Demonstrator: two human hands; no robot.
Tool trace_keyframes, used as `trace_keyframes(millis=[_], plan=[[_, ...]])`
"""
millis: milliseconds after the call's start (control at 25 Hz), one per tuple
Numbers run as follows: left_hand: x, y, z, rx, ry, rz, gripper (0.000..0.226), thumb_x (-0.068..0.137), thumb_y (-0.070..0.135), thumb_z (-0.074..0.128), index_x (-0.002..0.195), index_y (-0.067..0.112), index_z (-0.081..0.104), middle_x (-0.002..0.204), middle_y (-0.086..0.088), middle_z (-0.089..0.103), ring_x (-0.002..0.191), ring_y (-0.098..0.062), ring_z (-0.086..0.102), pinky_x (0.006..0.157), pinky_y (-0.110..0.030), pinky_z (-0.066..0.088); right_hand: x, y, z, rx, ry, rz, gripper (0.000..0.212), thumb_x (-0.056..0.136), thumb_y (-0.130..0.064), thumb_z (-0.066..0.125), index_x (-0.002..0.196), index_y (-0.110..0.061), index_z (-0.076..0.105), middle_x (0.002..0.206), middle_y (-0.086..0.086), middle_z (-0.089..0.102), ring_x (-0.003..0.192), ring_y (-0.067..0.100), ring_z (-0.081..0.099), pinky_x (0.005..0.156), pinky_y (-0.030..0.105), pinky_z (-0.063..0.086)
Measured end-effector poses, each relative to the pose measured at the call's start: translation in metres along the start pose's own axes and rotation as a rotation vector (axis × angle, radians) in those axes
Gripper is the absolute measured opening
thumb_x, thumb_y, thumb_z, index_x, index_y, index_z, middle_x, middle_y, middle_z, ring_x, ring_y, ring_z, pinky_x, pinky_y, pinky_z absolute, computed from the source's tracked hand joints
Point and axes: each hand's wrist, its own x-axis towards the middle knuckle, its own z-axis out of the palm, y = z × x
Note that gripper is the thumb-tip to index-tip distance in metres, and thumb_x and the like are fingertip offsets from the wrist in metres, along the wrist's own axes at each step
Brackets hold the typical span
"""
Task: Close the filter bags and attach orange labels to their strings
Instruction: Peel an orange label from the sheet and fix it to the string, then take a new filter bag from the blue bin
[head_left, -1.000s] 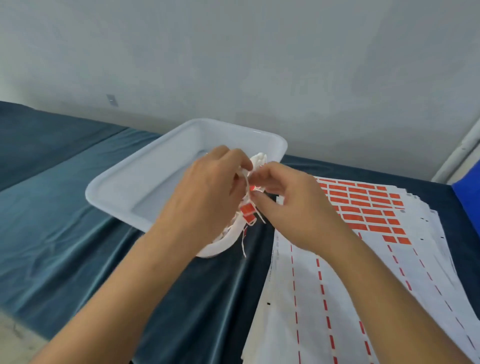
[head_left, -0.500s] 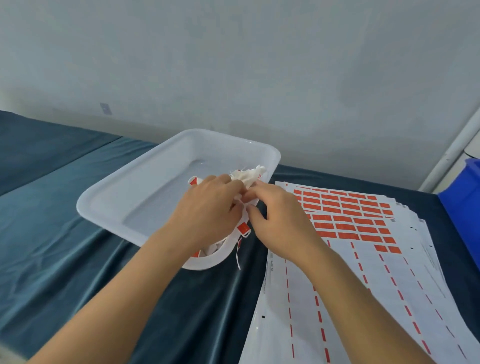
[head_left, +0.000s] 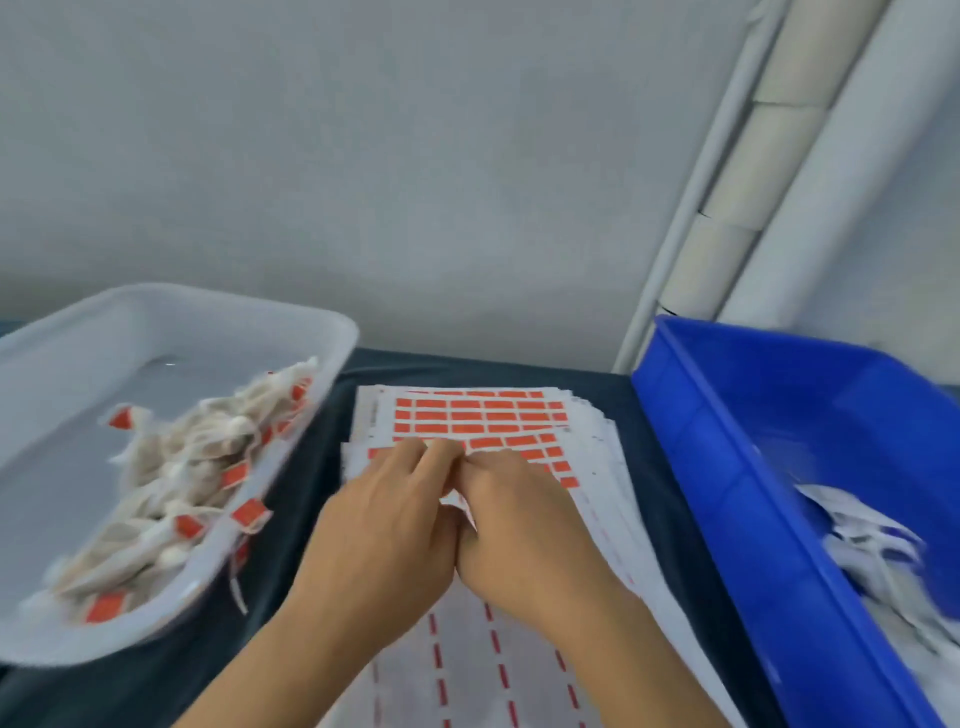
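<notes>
White backing paper with rows of red dashes fills the bottom centre of the frame: a fanned stack of label sheets (head_left: 524, 649) on a dark blue cloth (head_left: 291, 499).

Both forearms enter from the bottom edge and meet at frame centre over the stack. Left hand (head_left: 384, 535): back of hand up, fingers bent, tips drawn together at the sheet surface. Right hand (head_left: 524, 525): same posture, pressed against the left along the thumb side, fingertips meeting the left's just below the block of labels. The fingertips of both touch the top sheet. Whether either hand pinches a label cannot be told; the tips hide the contact point and the frame is blurred.

Just beyond the fingertips, upper part of the top sheet: orange labels (head_left: 472, 421), rectangular, in tight rows.

Left of frame, mid-height: white plastic tray (head_left: 337, 332) on the cloth, beside the stack. Inside it lies a heap of filter bags (head_left: 187, 467), pale, strings tangled, several orange tags attached; one string hangs over the near rim.

Right of frame: blue plastic bin (head_left: 727, 441), holding white crumpled items, too blurred to identify.

Far: grey wall (head_left: 363, 156); pale pipes (head_left: 753, 156) run diagonally at upper right.
</notes>
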Motion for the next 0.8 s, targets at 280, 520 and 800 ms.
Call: trace_keyframes(millis=[280,520,800], plan=[[-0.008,0.026,0.072,-0.078,-0.211,0.036,0.023,0.103,0.034,0.046,0.124,0.043,0.046,0.106,0.021,0.066,0.088,-0.004,0.061,0.077,-0.023,0.053,-0.035,0.050,0.001,-0.090,-0.298,0.137,0.027,0.093,-0.007,0.054,0.116,-0.017,0.066,0.100,0.004,0.070,0.075,0.021,0.058,0.066,0.028,0.044],[0.008,0.045,0.077,-0.183,-0.145,-0.037,0.026,0.107,0.027,0.050,0.127,0.043,0.047,0.101,0.025,0.060,0.077,-0.002,0.061,0.068,-0.014,0.047,-0.020,0.061,-0.033,-0.106,-0.263,0.116,0.028,0.094,-0.010,0.059,0.117,-0.022,0.067,0.106,-0.001,0.071,0.084,0.020,0.063,0.071,0.031,0.051],[0.019,0.089,0.097,-0.346,-0.286,-0.011,0.070,0.102,0.029,0.060,0.148,0.056,0.015,0.129,0.027,0.055,0.091,-0.004,0.061,0.077,-0.018,0.052,-0.018,0.106,-0.129,-0.305,-0.030,0.301,0.022,0.099,-0.024,0.051,0.094,-0.029,0.072,0.089,-0.009,0.069,0.079,0.014,0.063,0.059,0.030,0.047]])
